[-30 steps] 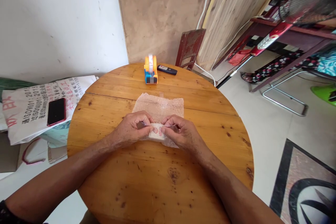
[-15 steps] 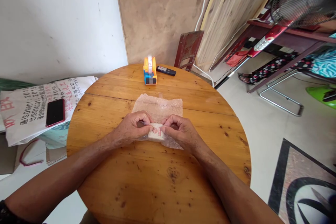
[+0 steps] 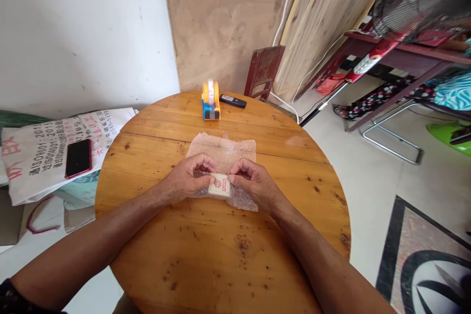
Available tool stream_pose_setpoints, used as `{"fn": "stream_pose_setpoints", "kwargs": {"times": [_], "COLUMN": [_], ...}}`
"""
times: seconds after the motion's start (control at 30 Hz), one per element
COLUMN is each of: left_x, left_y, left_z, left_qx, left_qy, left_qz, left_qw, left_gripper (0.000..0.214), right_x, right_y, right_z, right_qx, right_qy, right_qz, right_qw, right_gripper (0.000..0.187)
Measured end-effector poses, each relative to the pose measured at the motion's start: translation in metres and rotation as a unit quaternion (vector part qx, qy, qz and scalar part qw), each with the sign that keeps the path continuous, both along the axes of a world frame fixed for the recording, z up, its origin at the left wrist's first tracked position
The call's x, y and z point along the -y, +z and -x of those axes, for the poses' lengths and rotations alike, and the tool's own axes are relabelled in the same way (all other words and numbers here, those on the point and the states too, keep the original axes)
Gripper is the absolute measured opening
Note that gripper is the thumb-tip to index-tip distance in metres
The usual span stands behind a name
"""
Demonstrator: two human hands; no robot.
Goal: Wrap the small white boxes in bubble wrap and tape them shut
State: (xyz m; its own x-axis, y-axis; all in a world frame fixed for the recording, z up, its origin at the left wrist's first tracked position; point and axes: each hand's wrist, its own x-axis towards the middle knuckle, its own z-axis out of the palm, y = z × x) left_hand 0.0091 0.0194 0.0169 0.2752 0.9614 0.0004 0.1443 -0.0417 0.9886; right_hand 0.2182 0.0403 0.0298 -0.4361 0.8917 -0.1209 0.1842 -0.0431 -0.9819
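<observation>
A small off-white block with red print (image 3: 220, 185) lies on a sheet of bubble wrap (image 3: 226, 149) spread over the round wooden table (image 3: 213, 245). Thumb and fingers of my left hand (image 3: 189, 176) close on the block's far left corner. At its far right corner my right hand (image 3: 252, 179) pinches in the same way. Both thumbs rest at the block's top edge, while the fingertips behind it are partly hidden. The wrap's near part shows on both sides of the block, and a strip of clear tape sticks out at its far edge.
Near the table's far edge stand an orange and blue tape dispenser (image 3: 211, 100) and a black remote control (image 3: 233, 101). A phone (image 3: 78, 158) lies on printed sacks (image 3: 37, 149) at the left. A chair (image 3: 264, 71) and a fan (image 3: 371, 61) stand beyond; a seated person's legs show at right.
My fingers have shifted slightly at the block's far corners, the right thumb drawing back a little and uncovering more red print. The block stays in nearly the same place.
</observation>
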Motion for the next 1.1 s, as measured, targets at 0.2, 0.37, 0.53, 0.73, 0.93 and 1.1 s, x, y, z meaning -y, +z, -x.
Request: {"fn": "stream_pose_setpoints", "kwargs": {"times": [0.2, 0.37, 0.53, 0.73, 0.93, 1.1], "left_x": [-0.001, -0.001, -0.001, -0.001, -0.001, 0.003], "left_y": [-0.004, -0.004, -0.004, -0.008, -0.005, 0.011], "left_z": [0.000, 0.000, 0.000, 0.001, 0.001, 0.017], "left_qx": [0.012, 0.028, 0.020, 0.037, 0.013, -0.010], "left_qy": [0.001, -0.003, -0.008, -0.009, -0.003, -0.045], "left_qz": [0.004, 0.009, -0.002, -0.013, -0.003, 0.015], "left_qw": [1.000, 1.000, 1.000, 0.999, 1.000, 0.999], "left_gripper": [0.031, 0.033, 0.032, 0.032, 0.031, 0.043], "right_x": [-0.002, 0.002, 0.027, 0.052, 0.046, 0.044], "right_y": [-0.003, 0.001, 0.023, 0.022, 0.006, 0.010], "right_z": [-0.002, -0.005, -0.002, 0.016, 0.019, 0.019], "right_qx": [0.010, 0.129, 0.230, 0.361, 0.409, 0.415], "right_qy": [0.020, -0.020, -0.017, 0.081, 0.078, 0.083], "right_qz": [-0.046, -0.287, -0.542, -0.590, -0.583, -0.564], "right_qw": [0.999, 0.949, 0.808, 0.718, 0.698, 0.709], "right_gripper": [0.020, 0.007, 0.011, 0.017, 0.020, 0.022]}}
